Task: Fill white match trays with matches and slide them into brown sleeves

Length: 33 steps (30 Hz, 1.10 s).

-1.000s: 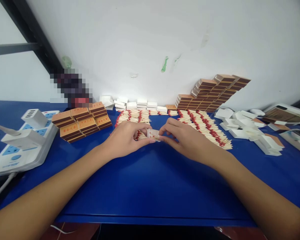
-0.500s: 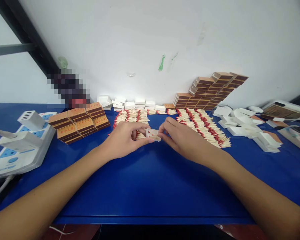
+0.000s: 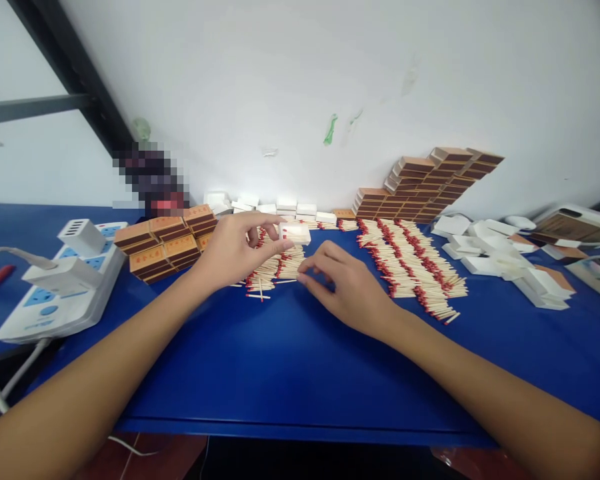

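Note:
My left hand [image 3: 237, 250] pinches a small white matchbox tray [image 3: 300, 233] between thumb and fingers, raised over a pile of matches [image 3: 267, 270]. The tray is tilted toward me, and a few red-tipped matches show inside it. My right hand [image 3: 347, 287] is lower and to the right, apart from the tray. Its thumb and index fingertips are close together at the pile's right edge, beside a match lying there; whether they grip one is too small to tell. A larger spread of matches [image 3: 410, 260] lies in rows beyond my right hand.
Filled-looking brown matchboxes [image 3: 165, 243] are stacked at left, with a taller stepped stack [image 3: 425, 187] against the wall. White trays [image 3: 286, 205] line the wall, and more lie loose [image 3: 500, 247] at right. A power strip [image 3: 100, 283] with plugged chargers sits at left on the blue table [image 3: 300, 373].
My left hand has lifted the tray up and away from my right hand. My right hand has drawn back slightly left and down, toward the match pile. The view has shifted a little.

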Motion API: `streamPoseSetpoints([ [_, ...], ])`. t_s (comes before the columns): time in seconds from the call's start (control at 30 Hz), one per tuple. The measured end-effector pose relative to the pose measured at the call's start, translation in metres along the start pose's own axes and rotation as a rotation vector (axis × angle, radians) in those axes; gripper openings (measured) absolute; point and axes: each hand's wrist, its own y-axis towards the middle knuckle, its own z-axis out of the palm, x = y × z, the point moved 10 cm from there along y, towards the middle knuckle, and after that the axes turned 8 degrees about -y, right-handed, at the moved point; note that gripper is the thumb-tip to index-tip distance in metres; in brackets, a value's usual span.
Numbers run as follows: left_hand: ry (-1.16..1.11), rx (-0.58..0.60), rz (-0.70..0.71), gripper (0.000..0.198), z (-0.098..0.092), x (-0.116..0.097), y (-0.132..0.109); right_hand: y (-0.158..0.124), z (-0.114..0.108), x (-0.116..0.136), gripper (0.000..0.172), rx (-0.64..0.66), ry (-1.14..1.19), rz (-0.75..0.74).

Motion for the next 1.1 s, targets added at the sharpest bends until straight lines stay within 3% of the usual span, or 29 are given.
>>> streamPoseSetpoints([
  [0.13,0.03,-0.027,0.001,0.047,-0.004,0.005,0.001,0.003,0.024,0.003,0.007,0.115,-0.016,-0.026],
  [0.33,0.039,0.002,0.009,0.041,0.001,0.004,-0.001,0.006,0.033,0.0,0.007,0.189,-0.041,0.002],
  [0.57,0.036,0.055,-0.022,0.039,0.008,0.004,-0.002,0.006,0.036,-0.002,0.008,0.225,-0.103,0.011],
  [0.93,0.057,0.017,0.012,0.04,0.003,0.003,-0.002,0.007,0.033,0.003,0.008,0.185,-0.129,-0.018],
  [1.1,0.049,0.04,-0.026,0.041,0.006,0.004,-0.002,0.008,0.036,0.003,0.01,0.238,-0.166,-0.018],
])
